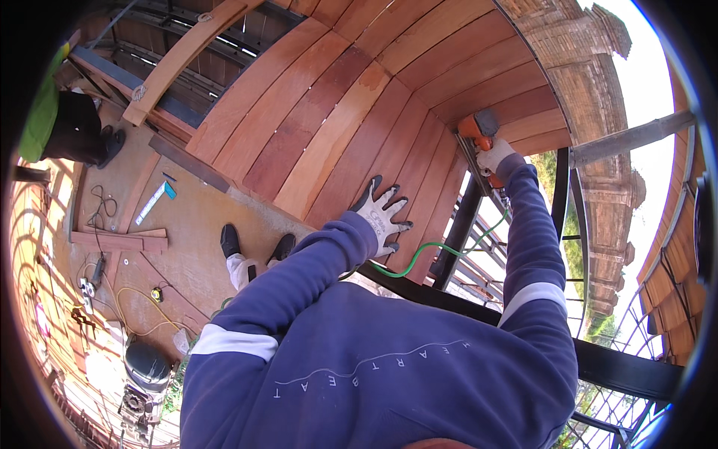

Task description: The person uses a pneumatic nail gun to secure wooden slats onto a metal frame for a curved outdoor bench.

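Observation:
My left hand point(384, 217), in a white work glove with dark fingertips, lies flat with spread fingers on reddish-brown wooden boards point(359, 142). Farther out, at the right end of the boarding, my right hand point(494, 159) is closed round the grip of an orange and black nail gun point(477, 129). The gun's body stands against the last boards, where they meet a dark metal frame; its tip is too hidden to make out. A green air hose point(419, 258) trails from near the gun, across the frame and towards my body.
A co-worker point(71, 123) stands at the far left by a curved wooden piece point(183, 63). On the floor lie a carpenter's square point(155, 202), a tape measure point(157, 294), wood offcuts point(120, 241) and cords. An air compressor point(146, 367) stands lower left; black beams point(628, 364) cross at right.

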Demonstrator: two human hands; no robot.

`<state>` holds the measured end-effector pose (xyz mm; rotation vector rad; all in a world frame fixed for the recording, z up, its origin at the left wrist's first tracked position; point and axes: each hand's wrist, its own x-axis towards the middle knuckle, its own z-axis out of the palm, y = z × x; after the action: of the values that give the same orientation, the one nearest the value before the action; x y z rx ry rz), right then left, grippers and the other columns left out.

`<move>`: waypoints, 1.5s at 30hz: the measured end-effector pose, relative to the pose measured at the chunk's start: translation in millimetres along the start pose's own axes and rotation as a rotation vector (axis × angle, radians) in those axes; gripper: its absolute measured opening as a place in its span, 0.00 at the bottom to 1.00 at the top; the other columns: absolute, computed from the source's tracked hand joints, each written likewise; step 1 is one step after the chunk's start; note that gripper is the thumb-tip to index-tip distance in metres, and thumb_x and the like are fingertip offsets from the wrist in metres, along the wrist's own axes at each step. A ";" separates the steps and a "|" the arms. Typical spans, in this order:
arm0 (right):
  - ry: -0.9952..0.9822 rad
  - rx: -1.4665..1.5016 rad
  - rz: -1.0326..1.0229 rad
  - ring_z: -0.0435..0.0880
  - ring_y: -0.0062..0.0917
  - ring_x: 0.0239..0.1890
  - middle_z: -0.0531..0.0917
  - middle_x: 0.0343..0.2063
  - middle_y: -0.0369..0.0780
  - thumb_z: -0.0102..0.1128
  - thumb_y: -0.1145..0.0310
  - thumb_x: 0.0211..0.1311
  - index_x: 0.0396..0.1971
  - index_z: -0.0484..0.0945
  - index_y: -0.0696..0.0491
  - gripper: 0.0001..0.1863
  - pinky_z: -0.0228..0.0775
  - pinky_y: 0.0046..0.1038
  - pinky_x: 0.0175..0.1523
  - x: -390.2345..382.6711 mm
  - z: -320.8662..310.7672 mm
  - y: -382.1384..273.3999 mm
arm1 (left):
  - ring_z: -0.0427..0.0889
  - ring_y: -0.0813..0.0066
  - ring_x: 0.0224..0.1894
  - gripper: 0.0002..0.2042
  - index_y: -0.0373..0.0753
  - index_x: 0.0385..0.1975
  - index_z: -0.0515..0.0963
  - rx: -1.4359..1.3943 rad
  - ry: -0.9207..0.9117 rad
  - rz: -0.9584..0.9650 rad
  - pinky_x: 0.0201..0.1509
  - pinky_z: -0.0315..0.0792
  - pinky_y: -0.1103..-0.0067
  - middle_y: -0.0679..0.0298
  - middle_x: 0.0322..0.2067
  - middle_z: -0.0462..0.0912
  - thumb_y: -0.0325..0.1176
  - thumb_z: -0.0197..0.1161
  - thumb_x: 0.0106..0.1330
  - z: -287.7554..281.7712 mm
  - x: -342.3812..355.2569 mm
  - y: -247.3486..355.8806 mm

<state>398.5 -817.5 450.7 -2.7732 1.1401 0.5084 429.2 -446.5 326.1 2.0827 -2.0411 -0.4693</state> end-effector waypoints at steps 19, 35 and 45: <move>0.280 1.667 -0.016 0.78 0.30 0.19 0.76 0.22 0.41 0.58 0.75 0.55 0.38 0.73 0.60 0.10 0.76 0.34 0.28 -136.9 -28.3 -54.8 | 0.50 0.52 0.79 0.39 0.51 0.72 0.65 -0.004 0.146 0.003 0.77 0.28 0.41 0.58 0.75 0.59 0.66 0.55 0.64 9.3 2.9 -0.1; 0.819 2.202 0.087 0.76 0.30 0.20 0.73 0.23 0.41 0.51 0.80 0.57 0.48 0.67 0.60 0.17 0.80 0.37 0.29 -284.5 44.5 -93.9 | 0.82 0.58 0.58 0.23 0.36 0.62 0.75 -0.724 0.003 0.206 0.64 0.73 0.72 0.53 0.57 0.82 0.35 0.63 0.68 -17.0 -69.4 -13.7; 0.977 2.228 0.249 0.79 0.26 0.24 0.76 0.25 0.38 0.51 0.72 0.67 0.41 0.71 0.56 0.06 0.85 0.37 0.39 -266.1 64.0 -118.6 | 0.85 0.76 0.39 0.19 0.37 0.58 0.78 -1.555 -0.582 -0.129 0.48 0.78 0.79 0.61 0.38 0.87 0.43 0.54 0.78 -65.8 -107.9 -60.4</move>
<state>287.7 -541.9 477.5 -0.6716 0.8586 -1.3706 508.5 -342.5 376.3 1.0468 -0.8703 -1.9801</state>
